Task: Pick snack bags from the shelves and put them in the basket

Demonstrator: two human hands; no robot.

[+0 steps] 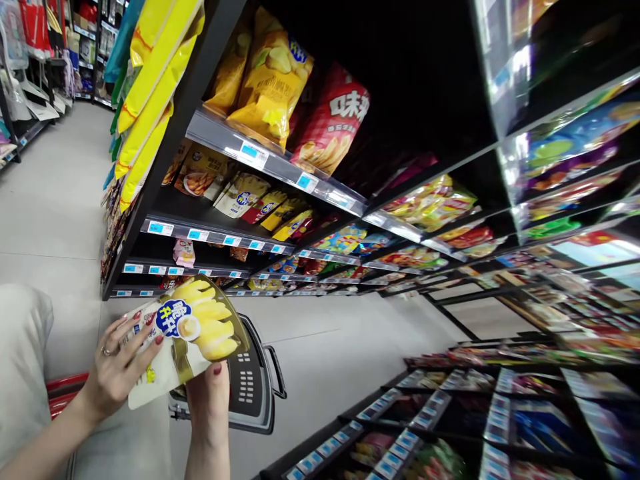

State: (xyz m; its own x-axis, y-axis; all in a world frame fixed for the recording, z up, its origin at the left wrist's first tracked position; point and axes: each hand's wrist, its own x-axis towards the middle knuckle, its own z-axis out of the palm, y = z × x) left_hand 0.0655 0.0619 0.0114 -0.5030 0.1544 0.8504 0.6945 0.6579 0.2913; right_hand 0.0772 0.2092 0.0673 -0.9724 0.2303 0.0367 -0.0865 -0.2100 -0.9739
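Observation:
A snack bag (197, 330) with yellow fries and a blue logo on its pale and olive front is held tilted in front of me. My left hand (117, 363), with a ring and dark red nails, grips its left end; the fingers lie across the front and the thumb is hidden. At the lower right edge, my right hand (210, 390) holds the bag with its thumb at the edge, its other fingers hidden behind. Below and behind the bag is a grey and black shopping cart part (250, 380) with a slotted panel and handle.
A black shelf rack (197, 217) with snack bags and price tags runs along the left. Yellow bags (155, 87) hang at its end. Another rack (415, 427) stands at the lower right, with grey floor (320, 347) between. Something red (67, 390) shows by my legs.

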